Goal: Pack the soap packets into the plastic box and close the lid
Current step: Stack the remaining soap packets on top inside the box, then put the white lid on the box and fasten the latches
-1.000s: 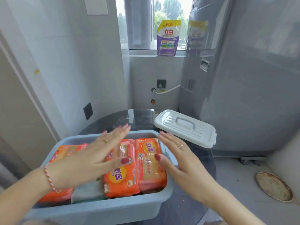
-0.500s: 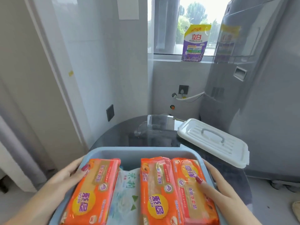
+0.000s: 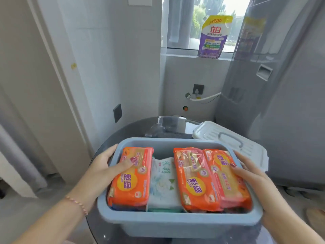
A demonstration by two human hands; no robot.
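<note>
Both hands grip the box point(image 3: 175, 224) sides: left hand point(image 3: 103, 169), right hand point(image 3: 251, 175), thumbs on the packets point(image 3: 195, 178). The lid point(image 3: 232, 141) lies behind on the table point(image 3: 133, 131).

Count: three orange soap packets point(image 3: 131, 176) point(image 3: 195, 178) point(image 3: 228, 178), one white packet point(image 3: 163, 182), one blue box point(image 3: 175, 224), one white lid point(image 3: 233, 141), one purple pouch point(image 3: 213, 37), two hands point(image 3: 100, 169) point(image 3: 253, 176).

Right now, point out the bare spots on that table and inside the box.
Free: dark glass table behind the blue box, left of the white lid. Inside, only a strip along the far wall. Elsewhere soap packets sit tight; left hand and right hand grip both ends.
</note>
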